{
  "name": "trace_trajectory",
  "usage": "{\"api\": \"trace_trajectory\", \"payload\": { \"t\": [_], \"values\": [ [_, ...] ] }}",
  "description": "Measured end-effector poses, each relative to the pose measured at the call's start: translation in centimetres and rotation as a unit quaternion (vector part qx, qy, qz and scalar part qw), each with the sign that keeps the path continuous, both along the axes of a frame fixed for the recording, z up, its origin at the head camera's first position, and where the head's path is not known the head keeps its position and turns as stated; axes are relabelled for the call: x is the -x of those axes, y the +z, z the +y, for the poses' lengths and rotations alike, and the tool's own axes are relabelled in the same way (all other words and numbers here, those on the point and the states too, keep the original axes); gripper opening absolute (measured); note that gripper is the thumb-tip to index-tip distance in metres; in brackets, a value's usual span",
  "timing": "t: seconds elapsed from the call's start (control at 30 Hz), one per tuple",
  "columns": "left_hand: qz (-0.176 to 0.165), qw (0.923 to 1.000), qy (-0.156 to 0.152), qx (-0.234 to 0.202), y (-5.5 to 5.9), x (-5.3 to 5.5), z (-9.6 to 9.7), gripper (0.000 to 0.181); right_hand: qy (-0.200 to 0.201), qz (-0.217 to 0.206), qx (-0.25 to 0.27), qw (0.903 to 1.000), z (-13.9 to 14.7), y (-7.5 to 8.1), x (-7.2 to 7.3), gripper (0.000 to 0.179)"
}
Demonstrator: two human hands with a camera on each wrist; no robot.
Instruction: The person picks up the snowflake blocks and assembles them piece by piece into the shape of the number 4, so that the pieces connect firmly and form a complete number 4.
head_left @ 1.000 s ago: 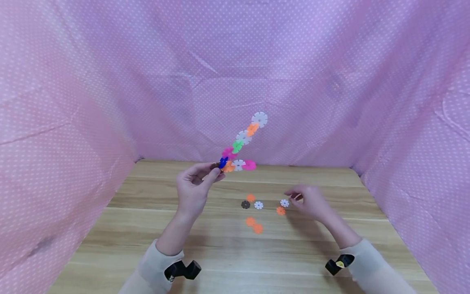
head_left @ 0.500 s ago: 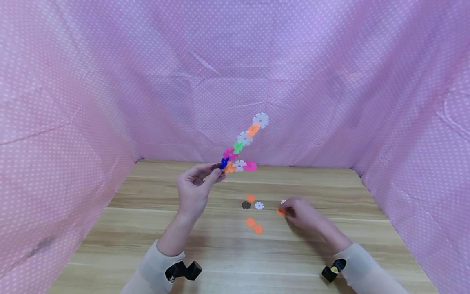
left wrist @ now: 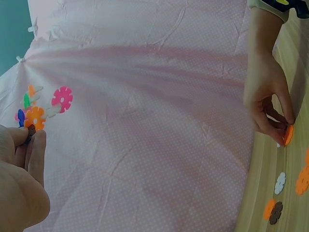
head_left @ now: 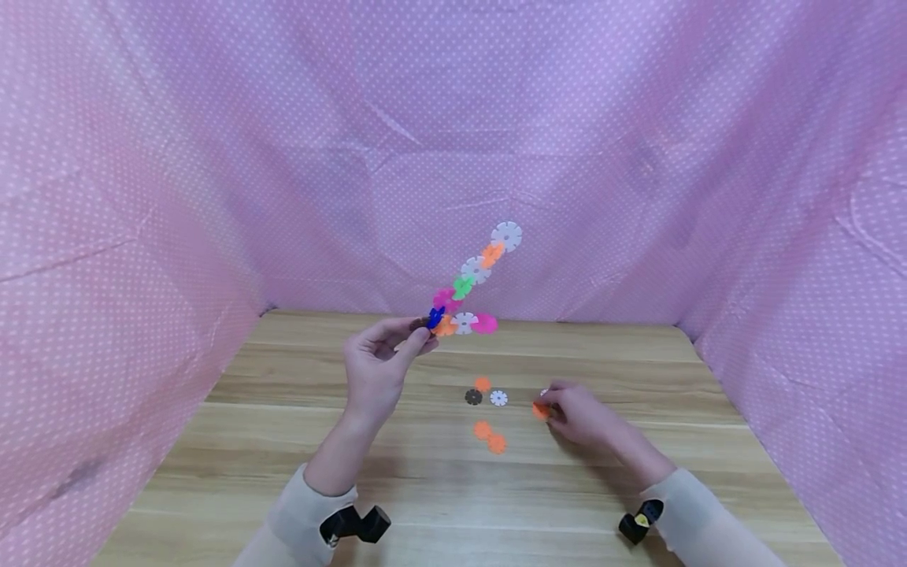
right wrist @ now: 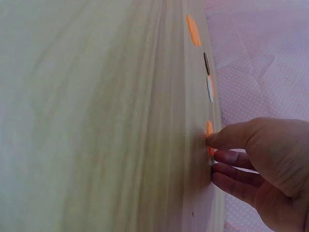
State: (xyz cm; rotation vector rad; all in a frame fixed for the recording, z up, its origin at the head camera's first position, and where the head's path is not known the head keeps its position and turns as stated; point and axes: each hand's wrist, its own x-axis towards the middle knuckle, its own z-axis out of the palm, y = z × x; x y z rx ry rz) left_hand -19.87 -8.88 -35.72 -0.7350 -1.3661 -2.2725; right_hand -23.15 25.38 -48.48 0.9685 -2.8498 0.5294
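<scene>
Raised above the table, my left hand (head_left: 375, 370) pinches a brown notched disc (left wrist: 31, 133) between thumb and fingers. From it two branches of linked snowflake discs spread out. The longer runs through blue, pink, green and orange to a white disc (head_left: 506, 236) at its far tip. The shorter goes through orange and white to a pink disc (left wrist: 63, 99). Down at the tabletop, my right hand (head_left: 584, 413) has thumb and fingertips on the edge of an orange disc (right wrist: 210, 135), pinching it. A white disc (head_left: 544, 391) beside it is mostly hidden by the fingers.
Left of my right hand lie loose discs on the wooden table (head_left: 283, 472): a brown one (head_left: 473, 397), a white one (head_left: 499, 398) and an orange one (head_left: 483, 383). Nearer are two overlapping orange discs (head_left: 490, 437). Pink dotted cloth (head_left: 453, 157) encloses the table.
My right hand has come left and down from beside the white disc onto the orange disc. The left hand with the linked discs has shifted only slightly right and down.
</scene>
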Motion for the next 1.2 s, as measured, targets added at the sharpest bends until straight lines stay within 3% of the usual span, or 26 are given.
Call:
{"api": "trace_trajectory", "payload": {
  "t": [0.3, 0.6, 0.8, 1.0, 1.2],
  "values": [
    [-0.012, 0.9999, 0.001, 0.010, 0.0, -0.2, 0.0, 0.037, -0.022, -0.026, -0.004, 0.9994, -0.4, 0.3, 0.0, 0.020],
    [-0.011, 0.9999, 0.002, 0.011, 0.0, 0.0, 0.0, 0.037, -0.022, -0.076, 0.061, 0.9950, -0.9, 1.4, 1.0, 0.017],
    [-0.017, 0.9998, 0.002, 0.013, 0.0, 0.0, 0.1, 0.037, -0.026, -0.040, 0.135, 0.9896, -1.3, 3.6, 1.4, 0.013],
    [-0.015, 0.9998, 0.002, 0.014, 0.0, 0.1, 0.1, 0.036, -0.019, 0.015, 0.187, 0.9820, -2.0, 6.8, 1.5, 0.016],
    [-0.017, 0.9998, 0.000, 0.014, -0.1, 0.2, 0.1, 0.036, -0.017, 0.079, 0.251, 0.9646, -3.5, 10.2, 0.9, 0.015]
  ]
}}
